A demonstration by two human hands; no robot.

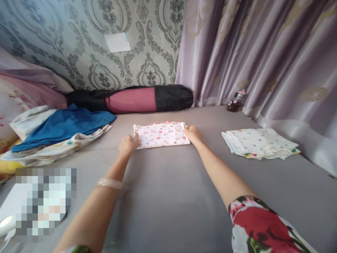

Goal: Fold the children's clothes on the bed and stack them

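Observation:
A folded white cloth with a pink flower print (161, 134) lies flat on the grey bed sheet (171, 189) in front of me. My left hand (128, 144) is closed on the cloth's near left corner. My right hand (192, 133) pinches the right edge near the far corner. Both arms are stretched out forward. A pale bangle (110, 183) sits on my left wrist.
A stack of folded white patterned cloths (259, 143) lies to the right. At the left is a pile of unfolded laundry with a blue garment (63, 124) on top. A black and pink rolled bag (131, 98) lies against the wall; a small bottle (236, 101) stands by the curtain (263, 52).

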